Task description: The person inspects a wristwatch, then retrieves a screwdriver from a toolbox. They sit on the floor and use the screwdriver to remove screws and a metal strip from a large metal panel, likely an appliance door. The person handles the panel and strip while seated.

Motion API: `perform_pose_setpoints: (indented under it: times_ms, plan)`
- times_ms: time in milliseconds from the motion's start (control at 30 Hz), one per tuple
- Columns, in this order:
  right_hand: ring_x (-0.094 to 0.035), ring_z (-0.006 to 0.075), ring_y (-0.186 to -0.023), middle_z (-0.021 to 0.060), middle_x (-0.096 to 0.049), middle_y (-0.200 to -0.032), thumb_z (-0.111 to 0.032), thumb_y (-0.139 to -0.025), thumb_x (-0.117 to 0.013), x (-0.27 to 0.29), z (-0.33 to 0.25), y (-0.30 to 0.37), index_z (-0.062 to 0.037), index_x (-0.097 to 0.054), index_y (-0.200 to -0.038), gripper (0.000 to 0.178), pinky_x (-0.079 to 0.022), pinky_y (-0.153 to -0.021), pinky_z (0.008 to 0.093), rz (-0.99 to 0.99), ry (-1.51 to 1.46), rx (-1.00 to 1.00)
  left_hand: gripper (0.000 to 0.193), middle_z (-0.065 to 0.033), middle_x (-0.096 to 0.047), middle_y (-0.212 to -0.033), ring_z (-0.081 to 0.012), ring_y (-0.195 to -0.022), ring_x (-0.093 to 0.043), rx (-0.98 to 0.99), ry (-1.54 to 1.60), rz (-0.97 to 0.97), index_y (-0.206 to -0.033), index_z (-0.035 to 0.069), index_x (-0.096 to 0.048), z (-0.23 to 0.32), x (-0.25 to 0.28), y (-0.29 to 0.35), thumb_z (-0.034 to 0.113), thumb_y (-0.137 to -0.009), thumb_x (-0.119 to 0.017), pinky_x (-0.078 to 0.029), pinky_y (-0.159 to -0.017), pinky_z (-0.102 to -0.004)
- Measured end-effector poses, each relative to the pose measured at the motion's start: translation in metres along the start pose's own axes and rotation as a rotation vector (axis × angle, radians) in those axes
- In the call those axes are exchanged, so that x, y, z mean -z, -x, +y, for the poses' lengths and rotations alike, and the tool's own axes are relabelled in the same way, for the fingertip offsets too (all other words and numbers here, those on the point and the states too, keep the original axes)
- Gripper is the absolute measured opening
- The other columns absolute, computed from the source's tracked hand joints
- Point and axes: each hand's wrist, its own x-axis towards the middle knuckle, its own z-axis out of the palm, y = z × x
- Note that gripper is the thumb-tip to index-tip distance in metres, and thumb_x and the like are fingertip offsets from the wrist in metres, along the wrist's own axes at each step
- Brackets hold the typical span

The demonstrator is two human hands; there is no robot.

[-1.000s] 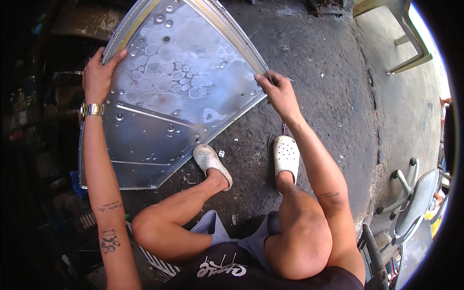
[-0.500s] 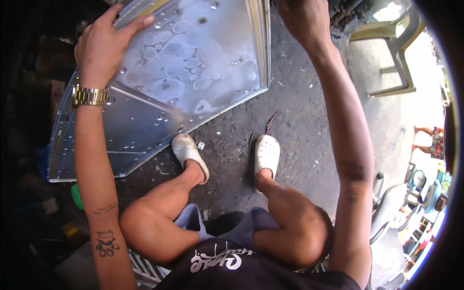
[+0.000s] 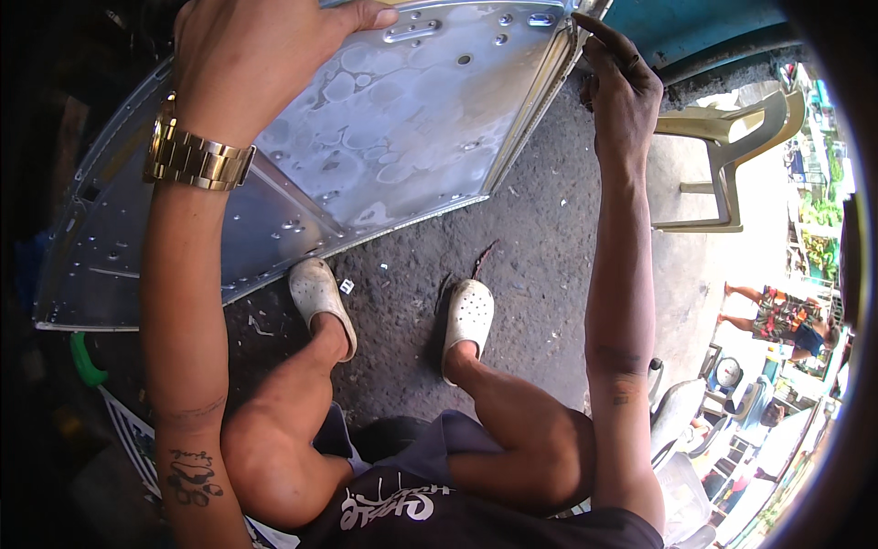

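A large silver sheet-metal panel with ribs, small holes and pale blotches stands tilted before me, its lower edge by my left shoe. My left hand grips its upper edge, the thumb lying over the rim and the other fingers hidden behind it. At the panel's upper right corner, my right hand reaches out with its index finger to the metal edge. Its other fingers are curled in, and what they may hold is hidden. A gold-coloured watch is on my left wrist.
White clogs are on my feet on the dark, gritty floor. A beige plastic chair stands at the right, below a teal surface. A person is farther off at the right. Something green lies at the left.
My view has shifted. My left hand now sits farther right in view along the panel's upper edge. The right hand has come down into view at the panel's corner, its index finger extended.
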Motion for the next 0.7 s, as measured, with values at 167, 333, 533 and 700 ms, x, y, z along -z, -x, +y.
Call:
perform_pose_setpoints:
  times_ms: [167, 333, 533, 700]
  plan:
    - [-0.050, 0.0046, -0.061, -0.0013, -0.071, -0.085, -0.013, -0.096, -0.064, -0.004, -0.006, 0.005, -0.0126, -0.076, -0.117, 0.024, -0.041, -0.056, 0.0210, -0.076, 0.047, -0.018, 0.044, -0.0165, -0.074, -0.087, -0.0332, -0.085, -0.071, -0.037, 0.110, 0.033, -0.101, 0.008, -0.076, 0.003, 0.002, 0.001, 0.042, -0.076, -0.083, -0.051, -0.083, -0.0453]
    - [-0.048, 0.0018, -0.059, -0.0031, -0.070, -0.085, -0.010, -0.095, -0.063, -0.003, -0.007, 0.016, -0.0139, -0.076, -0.116, 0.025, -0.038, -0.054, 0.0178, -0.179, 0.004, -0.077, 0.043, -0.0157, -0.075, -0.086, -0.0327, -0.083, -0.072, -0.047, 0.137, -0.009, -0.102, 0.007, -0.076, -0.004, -0.001, 0.002, 0.041, -0.076, -0.084, -0.051, -0.083, -0.0444]
    - [-0.069, 0.0109, -0.073, 0.0054, -0.075, -0.104, -0.003, -0.094, -0.061, -0.021, 0.000, 0.065, -0.0106, -0.066, -0.112, 0.020, -0.057, -0.062, 0.0277, -0.306, 0.098, -0.094, 0.042, -0.0167, -0.075, -0.087, -0.0327, -0.084, -0.072, -0.024, 0.098, -0.006, -0.101, 0.007, -0.076, -0.002, 0.001, -0.002, 0.041, -0.077, -0.083, -0.050, -0.082, -0.0444]
    - [-0.071, 0.0144, -0.078, 0.0068, -0.075, -0.099, -0.014, -0.098, -0.063, -0.031, 0.004, 0.084, -0.0065, -0.059, -0.120, 0.023, -0.055, -0.066, 0.0273, -0.177, 0.115, -0.002, 0.045, -0.0177, -0.074, -0.088, -0.0339, -0.085, -0.071, -0.001, 0.096, -0.038, -0.100, 0.006, -0.076, 0.003, 0.006, 0.001, 0.044, -0.076, -0.083, -0.051, -0.082, -0.0446]
